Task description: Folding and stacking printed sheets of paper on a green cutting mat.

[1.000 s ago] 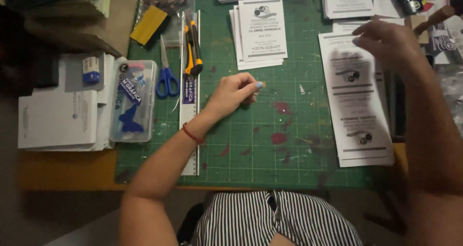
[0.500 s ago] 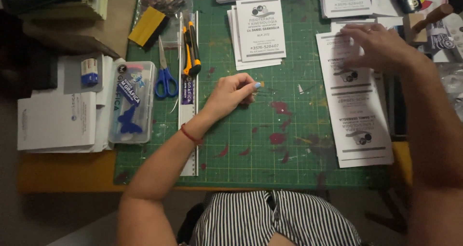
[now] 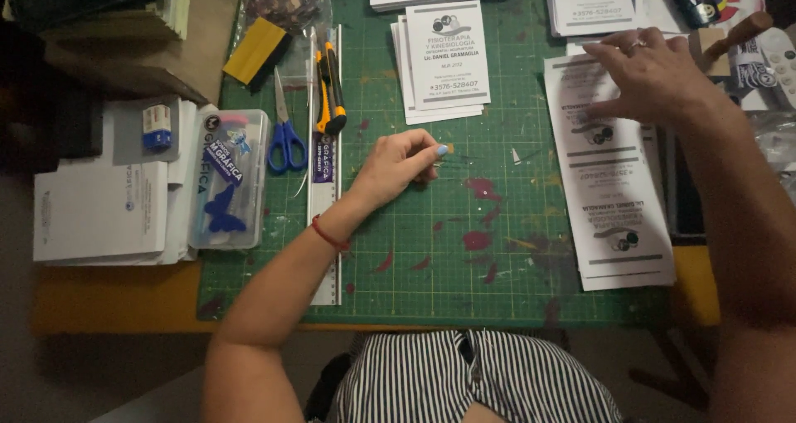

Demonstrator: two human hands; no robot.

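Observation:
My left hand (image 3: 398, 166) rests on the green cutting mat (image 3: 431, 249), its fingers pinched together on something small and thin that I cannot make out. My right hand (image 3: 651, 75) lies flat, fingers spread, on the top of a stack of long white printed sheets (image 3: 618, 199) at the right of the mat. A small stack of white printed cards (image 3: 446, 62) lies just beyond my left hand.
A steel ruler (image 3: 325, 182), an orange-and-black utility knife (image 3: 330, 87) and blue-handled scissors (image 3: 286, 133) lie along the mat's left side. A clear plastic box (image 3: 228, 178) and white boxes (image 3: 99, 211) sit further left. More card stacks line the top edge.
My right hand has dropped from above the sheets and slid left, settling flat on the top of the long stack. My left hand has stayed put.

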